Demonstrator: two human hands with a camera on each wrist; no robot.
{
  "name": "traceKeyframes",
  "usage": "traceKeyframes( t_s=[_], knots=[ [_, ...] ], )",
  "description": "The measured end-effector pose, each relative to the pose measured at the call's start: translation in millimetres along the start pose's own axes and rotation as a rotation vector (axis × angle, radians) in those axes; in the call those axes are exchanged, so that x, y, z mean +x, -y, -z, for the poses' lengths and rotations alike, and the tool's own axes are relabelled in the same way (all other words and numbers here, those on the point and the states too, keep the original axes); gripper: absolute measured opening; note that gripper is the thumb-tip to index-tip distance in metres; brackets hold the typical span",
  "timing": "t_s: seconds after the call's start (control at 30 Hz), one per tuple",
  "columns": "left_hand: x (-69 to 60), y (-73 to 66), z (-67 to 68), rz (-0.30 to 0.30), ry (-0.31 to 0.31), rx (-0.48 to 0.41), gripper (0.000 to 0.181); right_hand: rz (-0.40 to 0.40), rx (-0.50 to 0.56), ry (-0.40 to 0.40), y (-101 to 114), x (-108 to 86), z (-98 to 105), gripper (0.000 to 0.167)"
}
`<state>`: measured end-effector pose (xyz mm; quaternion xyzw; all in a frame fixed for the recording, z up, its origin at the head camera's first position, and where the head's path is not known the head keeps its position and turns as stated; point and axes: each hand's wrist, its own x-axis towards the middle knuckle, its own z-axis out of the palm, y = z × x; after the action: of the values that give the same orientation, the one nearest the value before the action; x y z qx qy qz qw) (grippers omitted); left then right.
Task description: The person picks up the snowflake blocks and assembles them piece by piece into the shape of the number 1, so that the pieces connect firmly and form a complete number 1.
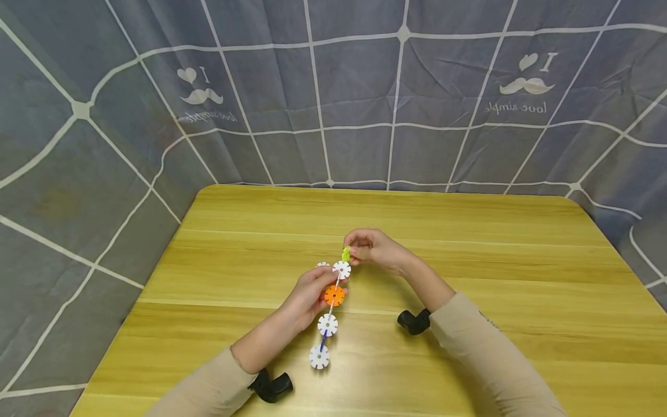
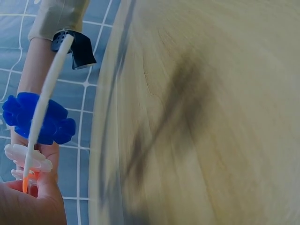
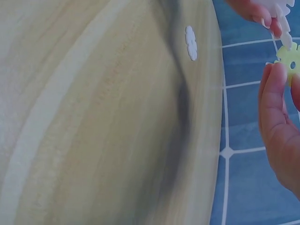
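Observation:
A chain of notched plastic snowflake discs hangs over the table, with white discs (image 1: 327,325) and an orange disc (image 1: 334,296) facing up and others edge-on between them. My left hand (image 1: 307,294) pinches the chain near its far end, by the upper white disc (image 1: 341,270). In the left wrist view a blue disc (image 2: 40,118) shows broadside. Between thumb and fingers, my right hand (image 1: 376,249) pinches a yellow-green disc (image 1: 346,253) at the chain's far end. The right wrist view shows this yellow-green disc (image 3: 291,58) meeting a white disc's edge; whether it is slotted in, I cannot tell.
One loose white disc (image 3: 191,43) lies on the wooden table (image 1: 521,278), partly hidden behind the left hand in the head view. Black wrist-worn devices (image 1: 414,322) sit at both wrists. A grey curtain with white lines (image 1: 359,87) hangs behind the table.

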<state>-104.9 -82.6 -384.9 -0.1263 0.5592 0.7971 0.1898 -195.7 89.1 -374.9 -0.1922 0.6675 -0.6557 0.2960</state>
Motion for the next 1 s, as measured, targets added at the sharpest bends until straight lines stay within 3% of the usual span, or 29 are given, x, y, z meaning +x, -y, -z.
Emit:
traceKeyframes(
  t_s=[0.2, 0.5, 0.73, 1.0],
  knots=[
    [0.4, 1.9, 0.0, -0.026, 0.003, -0.008, 0.012, -0.007, 0.010, -0.018, 0, -3.2, -2, 0.018],
    [-1.5, 2.7, 1.5, -0.028, 0.005, 0.020, 0.016, -0.012, 0.007, -0.132, -3, -9.2, -9, 0.033],
    [-1.5, 4.1, 0.5, -0.042, -0.043, 0.047, 0.016, 0.020, 0.024, -0.163, -5, -8.9, -14, 0.036],
    [-3.5, 5.0, 0.6, -0.097, -0.101, 0.065, 0.015, 0.033, 0.019, -0.205, -1, -6.0, -22, 0.030]
  ],
)
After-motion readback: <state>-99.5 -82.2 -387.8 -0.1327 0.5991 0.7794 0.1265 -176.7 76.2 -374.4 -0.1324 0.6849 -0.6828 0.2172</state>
